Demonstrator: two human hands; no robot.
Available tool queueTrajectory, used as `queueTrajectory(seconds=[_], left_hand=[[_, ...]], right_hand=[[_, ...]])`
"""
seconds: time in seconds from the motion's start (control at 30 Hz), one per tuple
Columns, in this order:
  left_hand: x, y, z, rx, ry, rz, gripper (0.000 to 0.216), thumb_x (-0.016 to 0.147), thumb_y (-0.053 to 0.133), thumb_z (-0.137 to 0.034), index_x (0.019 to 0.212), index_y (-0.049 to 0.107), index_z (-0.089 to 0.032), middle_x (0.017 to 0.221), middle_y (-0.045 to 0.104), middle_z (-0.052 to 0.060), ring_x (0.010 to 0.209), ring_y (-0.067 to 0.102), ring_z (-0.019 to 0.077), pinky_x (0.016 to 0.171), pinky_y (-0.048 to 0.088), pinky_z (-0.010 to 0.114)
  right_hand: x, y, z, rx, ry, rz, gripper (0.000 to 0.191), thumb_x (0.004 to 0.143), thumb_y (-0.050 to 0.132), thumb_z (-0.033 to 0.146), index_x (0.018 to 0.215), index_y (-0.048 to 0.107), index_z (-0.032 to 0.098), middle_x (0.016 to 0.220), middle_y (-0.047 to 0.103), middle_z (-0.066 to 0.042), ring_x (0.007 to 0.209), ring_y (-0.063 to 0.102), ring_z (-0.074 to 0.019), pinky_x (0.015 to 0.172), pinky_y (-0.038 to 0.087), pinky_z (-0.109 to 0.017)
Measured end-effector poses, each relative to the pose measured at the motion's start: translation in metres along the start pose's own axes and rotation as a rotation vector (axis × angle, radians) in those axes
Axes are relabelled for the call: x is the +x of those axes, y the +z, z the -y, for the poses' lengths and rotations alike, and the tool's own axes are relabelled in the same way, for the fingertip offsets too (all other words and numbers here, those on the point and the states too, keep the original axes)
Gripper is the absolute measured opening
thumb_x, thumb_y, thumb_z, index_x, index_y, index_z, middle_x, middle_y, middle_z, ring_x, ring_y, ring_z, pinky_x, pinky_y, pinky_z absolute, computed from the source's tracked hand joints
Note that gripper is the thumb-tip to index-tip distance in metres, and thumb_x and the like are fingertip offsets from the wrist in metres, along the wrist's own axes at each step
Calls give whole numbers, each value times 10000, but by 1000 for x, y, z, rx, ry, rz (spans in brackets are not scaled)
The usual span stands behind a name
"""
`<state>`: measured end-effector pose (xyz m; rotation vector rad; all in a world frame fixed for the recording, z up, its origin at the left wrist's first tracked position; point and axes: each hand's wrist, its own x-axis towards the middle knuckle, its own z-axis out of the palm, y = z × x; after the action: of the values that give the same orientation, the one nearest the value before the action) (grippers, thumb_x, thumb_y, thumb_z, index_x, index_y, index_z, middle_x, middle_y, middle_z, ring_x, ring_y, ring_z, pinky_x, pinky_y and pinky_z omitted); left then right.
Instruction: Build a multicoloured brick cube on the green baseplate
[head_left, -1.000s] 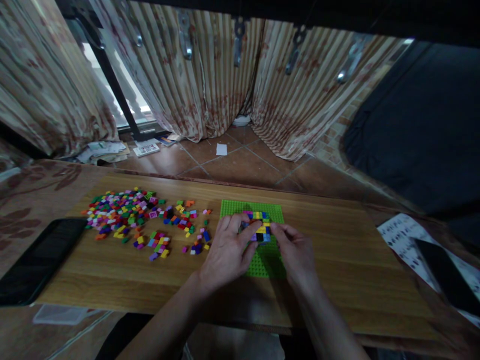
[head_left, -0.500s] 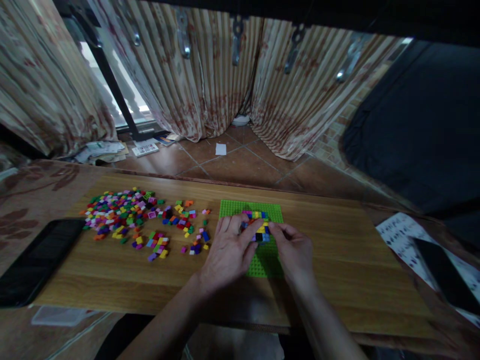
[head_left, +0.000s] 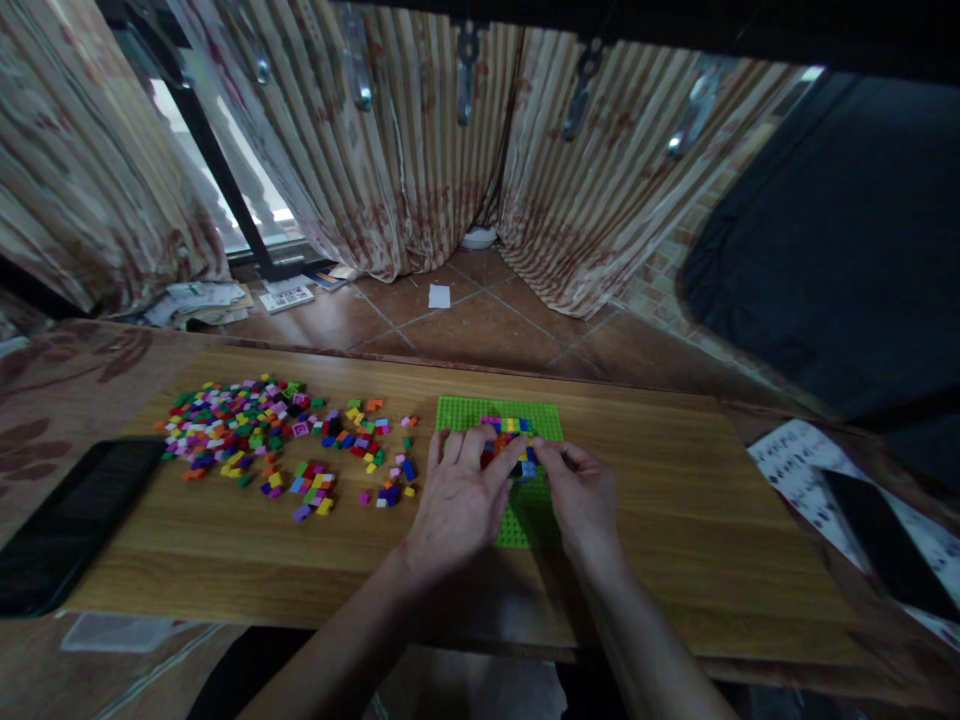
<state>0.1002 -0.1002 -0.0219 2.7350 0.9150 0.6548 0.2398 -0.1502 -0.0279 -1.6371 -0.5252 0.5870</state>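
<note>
Both hands rest at a multicoloured brick build (head_left: 527, 466) on a green studded baseplate (head_left: 517, 528).

At the near left of the wooden table (head_left: 697, 540) lies a dark flat device (head_left: 75, 525); at the right, a black phone-like object (head_left: 889, 540) lies on a printed sheet (head_left: 784, 455). The left hand (head_left: 459, 495) lies over the left side of the build, fingers bent; whether they grip it, I cannot tell. The right hand (head_left: 587, 492) has thumb and forefinger drawn together at its right edge; any brick between them is hidden. The build sits toward the middle of the baseplate, partly covered. Left of it spreads a pile of loose bricks (head_left: 232, 425). Beyond, a white paper (head_left: 439, 296) lies on the tiled floor (head_left: 480, 335), before striped curtains (head_left: 427, 150).
</note>
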Motion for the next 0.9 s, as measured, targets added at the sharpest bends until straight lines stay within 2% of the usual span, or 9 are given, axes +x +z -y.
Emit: queueTrajectory(seconds=[0.3,0.6,0.8,0.9], left_hand=[[-2,4,-4,111,-17,4,523,927,512,-259,1445,454,-306,1267,522,115,1073,497,280,985,384,529],[-2,7,-6,172,-45,3,503,932,506,-273,1433,476,-307,1282,538,126,1051,519,291,987,377,578],[-3,9,-4,123,-57,10,524,921,510,-258,1439,461,-315,1304,534,122,1069,537,300,1002,357,603],[-4,9,-1,55,-40,9,575,901,524,-222,1457,424,-326,1323,525,114,1104,538,298,1030,330,608]], right_hand=[[3,2,5,39,35,-2,305,630,747,471,616,714,168,537,608,24,508,474,-105,520,371,-241],[1,4,1,89,121,11,364,614,767,529,639,699,172,558,594,30,502,479,-108,457,399,-224],[1,2,-5,140,155,46,395,608,768,565,625,679,180,493,546,53,465,466,-104,453,391,-226],[3,0,-5,143,170,12,411,609,762,578,638,699,173,512,594,31,454,456,-102,454,373,-235]])
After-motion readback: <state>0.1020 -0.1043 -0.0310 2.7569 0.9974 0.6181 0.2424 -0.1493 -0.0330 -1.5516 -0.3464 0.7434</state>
